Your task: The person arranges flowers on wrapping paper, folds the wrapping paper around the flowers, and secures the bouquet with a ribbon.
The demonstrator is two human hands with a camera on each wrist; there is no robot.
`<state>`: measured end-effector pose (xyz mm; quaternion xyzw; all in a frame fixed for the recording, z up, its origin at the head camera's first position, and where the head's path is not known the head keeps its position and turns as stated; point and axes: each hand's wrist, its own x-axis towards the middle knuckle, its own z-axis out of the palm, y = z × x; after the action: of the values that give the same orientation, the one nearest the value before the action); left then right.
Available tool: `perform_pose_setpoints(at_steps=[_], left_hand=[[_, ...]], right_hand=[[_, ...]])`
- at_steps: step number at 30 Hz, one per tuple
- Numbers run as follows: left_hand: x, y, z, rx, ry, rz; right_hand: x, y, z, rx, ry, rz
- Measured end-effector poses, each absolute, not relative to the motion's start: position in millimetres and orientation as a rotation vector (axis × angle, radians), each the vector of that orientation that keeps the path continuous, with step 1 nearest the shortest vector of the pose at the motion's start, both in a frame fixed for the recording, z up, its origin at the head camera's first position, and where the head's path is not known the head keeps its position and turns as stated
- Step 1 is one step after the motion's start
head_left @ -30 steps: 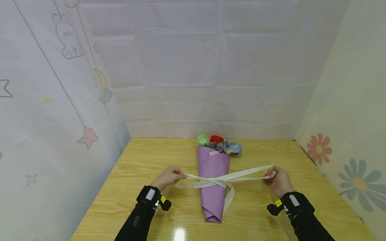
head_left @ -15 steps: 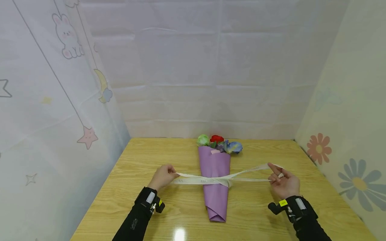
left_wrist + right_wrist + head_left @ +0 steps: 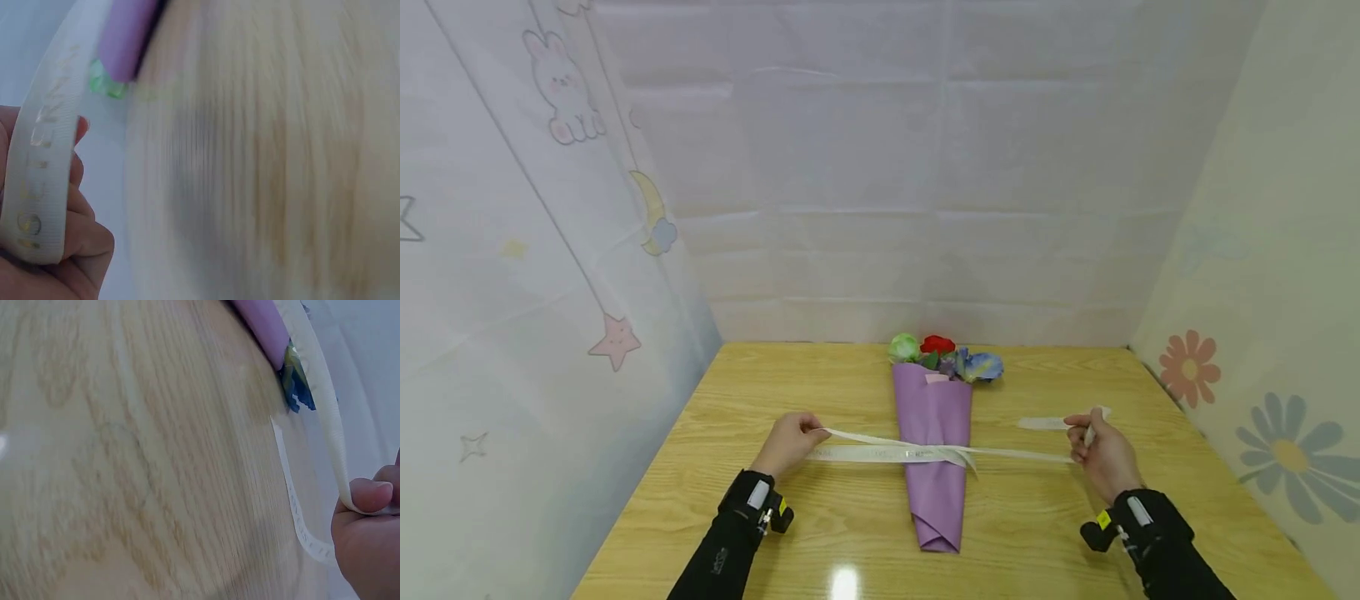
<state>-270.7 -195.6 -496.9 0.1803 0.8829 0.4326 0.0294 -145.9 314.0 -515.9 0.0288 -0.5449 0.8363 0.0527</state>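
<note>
A bouquet wrapped in purple paper (image 3: 934, 417) lies on the table, with a cream ribbon (image 3: 868, 454) across its middle. The flowers at its top are a green bloom (image 3: 904, 347), a red bloom (image 3: 937, 344) and a blue bloom (image 3: 983, 366). To the left, my left hand (image 3: 788, 446) pinches a looped length of the ribbon; gold lettering shows in the left wrist view. My right hand (image 3: 1107, 457) grips the ribbon on the other side, its thumb (image 3: 372, 494) pressing it. From that hand a loose ribbon end (image 3: 1041, 423) trails toward the bouquet.
The wooden table (image 3: 737, 533) meets a pale backdrop sheet (image 3: 880, 275) behind the flowers. Printed sheets hang at both sides, with a pink star (image 3: 615, 342) on the left and a red flower print (image 3: 1190, 367) on the right.
My left hand has moved left, and my right hand slightly right. The ribbon tail that hung below the crossing has been drawn through; its loose end now trails from my right hand.
</note>
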Motion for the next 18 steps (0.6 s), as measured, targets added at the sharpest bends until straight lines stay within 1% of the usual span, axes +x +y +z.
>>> perform_pose_setpoints(at_steps=[2,5,7,11,13,15,18], left_hand=[[-270,-202,-490,0.674,2.842,1.131],[-270,-213,-482,0.730,2.878,1.009],[-272,-220,-480,0.667,2.777,1.156],[-276,-224,-480,0.400,2.247,1.846],[-277,-222,-481,0.294,2.013,2.081],[-278,-220,-481,0.251,1.953,2.147],[-279,-221,-481,0.279,2.211,1.930]], right_hand=[[-149,314,-515,0.029,-1.849,2.377],[-154,315,-514,-0.071,-2.072,2.166],[-156,315,-513,-0.116,-2.203,2.040],[-156,315,-510,-0.158,-2.356,1.883],[-156,314,-510,-0.164,-2.387,1.860],[-156,313,-510,-0.164,-2.401,1.861],[-158,310,-511,-0.176,-2.451,1.835]])
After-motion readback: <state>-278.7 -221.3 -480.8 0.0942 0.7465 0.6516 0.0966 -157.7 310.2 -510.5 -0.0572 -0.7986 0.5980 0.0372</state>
